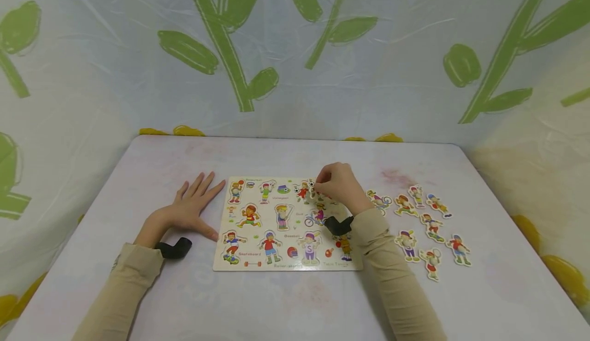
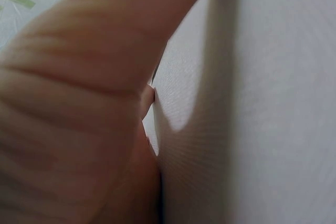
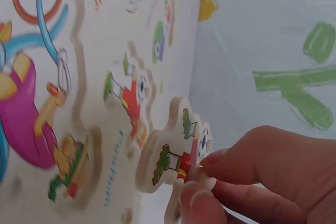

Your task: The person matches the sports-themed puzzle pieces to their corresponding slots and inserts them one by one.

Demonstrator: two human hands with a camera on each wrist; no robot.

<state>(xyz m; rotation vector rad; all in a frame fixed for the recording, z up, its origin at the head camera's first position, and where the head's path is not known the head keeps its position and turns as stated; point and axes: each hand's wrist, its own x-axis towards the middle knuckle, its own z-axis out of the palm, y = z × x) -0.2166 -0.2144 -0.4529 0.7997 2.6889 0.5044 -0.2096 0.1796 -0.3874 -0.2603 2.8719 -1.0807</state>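
Behind the table [image 1: 304, 157], a sheet [image 1: 332, 95] with green leaves is filling the top of the frame. The board [image 1: 268, 223] is lying just below the middle, and eight loose pieces are lying on the table to its right. The cyclist [image 1: 380, 203] is sitting nearest the board, the runner [image 1: 405, 206] just beside it. The skateboarder [image 1: 432, 227] is lying amid the cluster, the purple batter [image 1: 407, 245] at its lower left, the racket player [image 1: 432, 264] lowest and the skater [image 1: 459, 250] at its lower right.

My right sleeve [image 1: 396, 274] is coming in from the lower right of the frame and covering part of the board's right edge. The black fitting [image 1: 339, 225] at that wrist is blocking a bit of the board too, and my right grip [image 1: 338, 183] is hiding some of its upper right.

That grip is narrow: I am pinching the football piece [image 3: 184, 161] between thumb and fingertip, holding it tilted near the board's upper right, beside the printed footballer. I cannot tell whether its edge is touching the board. My left grip [image 1: 193, 210] is resting on the table just left of the board, fingers spreading wide, the thumb reaching the board's left edge.
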